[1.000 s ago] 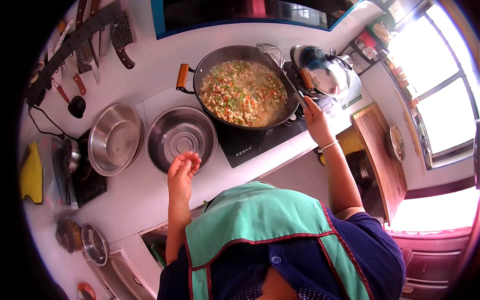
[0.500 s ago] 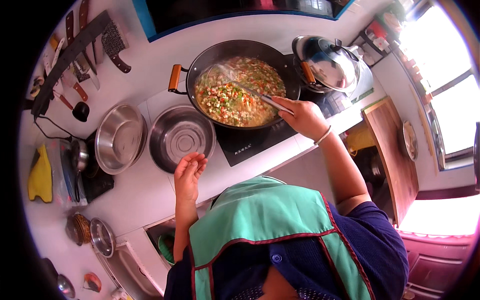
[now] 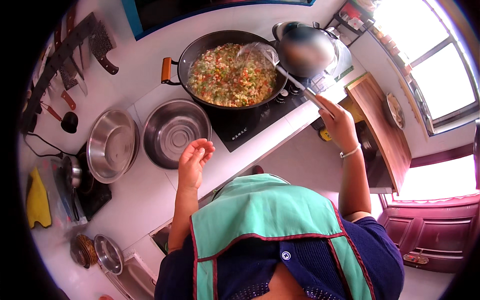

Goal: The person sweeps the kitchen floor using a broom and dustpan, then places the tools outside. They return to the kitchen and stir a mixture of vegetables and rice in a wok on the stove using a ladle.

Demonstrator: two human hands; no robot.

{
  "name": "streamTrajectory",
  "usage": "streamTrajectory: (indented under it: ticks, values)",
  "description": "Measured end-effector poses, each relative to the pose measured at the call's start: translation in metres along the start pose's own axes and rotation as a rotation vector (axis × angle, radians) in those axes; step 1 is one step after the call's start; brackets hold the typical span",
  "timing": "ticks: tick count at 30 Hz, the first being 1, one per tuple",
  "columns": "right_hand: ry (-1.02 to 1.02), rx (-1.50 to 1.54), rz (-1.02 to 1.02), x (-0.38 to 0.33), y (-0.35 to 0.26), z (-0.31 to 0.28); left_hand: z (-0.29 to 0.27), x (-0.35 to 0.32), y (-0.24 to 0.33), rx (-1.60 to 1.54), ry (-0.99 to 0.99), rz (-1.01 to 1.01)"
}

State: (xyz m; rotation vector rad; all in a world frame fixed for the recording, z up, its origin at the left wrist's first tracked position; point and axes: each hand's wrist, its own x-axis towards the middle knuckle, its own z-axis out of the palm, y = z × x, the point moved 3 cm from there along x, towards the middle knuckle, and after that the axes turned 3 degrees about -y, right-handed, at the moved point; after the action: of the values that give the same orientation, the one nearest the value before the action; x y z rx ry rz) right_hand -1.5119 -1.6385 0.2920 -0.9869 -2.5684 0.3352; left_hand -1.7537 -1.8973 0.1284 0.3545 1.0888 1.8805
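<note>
My right hand point(image 3: 339, 122) grips the long handle of a wire skimmer point(image 3: 260, 54), whose mesh head rests in a black wok point(image 3: 200, 47) full of chopped mixed vegetables point(image 3: 225, 80). The wok has an orange side handle and sits on a black cooktop point(image 3: 240, 127). My left hand point(image 3: 194, 162) is raised above the white counter with curled fingers, holding nothing, just right of an empty steel bowl point(image 3: 175, 132).
A second steel bowl point(image 3: 111, 145) stands left of the first. A covered steel pot point(image 3: 306, 49) sits right of the wok. Knives hang on a wall rack point(image 3: 70, 55). A yellow cloth point(image 3: 37, 197), small bowls point(image 3: 107, 252) and a wooden board point(image 3: 380, 125) lie around.
My right hand pulled back from the wok's rim toward the counter edge, drawing the skimmer handle with it. My left hand rose slightly beside the steel bowl.
</note>
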Motion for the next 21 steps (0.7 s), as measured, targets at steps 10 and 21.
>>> streamTrajectory:
  ticks: [10,21]
  values:
    - [-0.359,0.637,0.168,0.083,0.046,0.096,0.002,-0.033,0.008,0.012,0.182,0.139]
    - [-0.435,0.753,-0.013,0.041,0.006,0.029,0.013,-0.025,0.003,0.018,0.165,0.149]
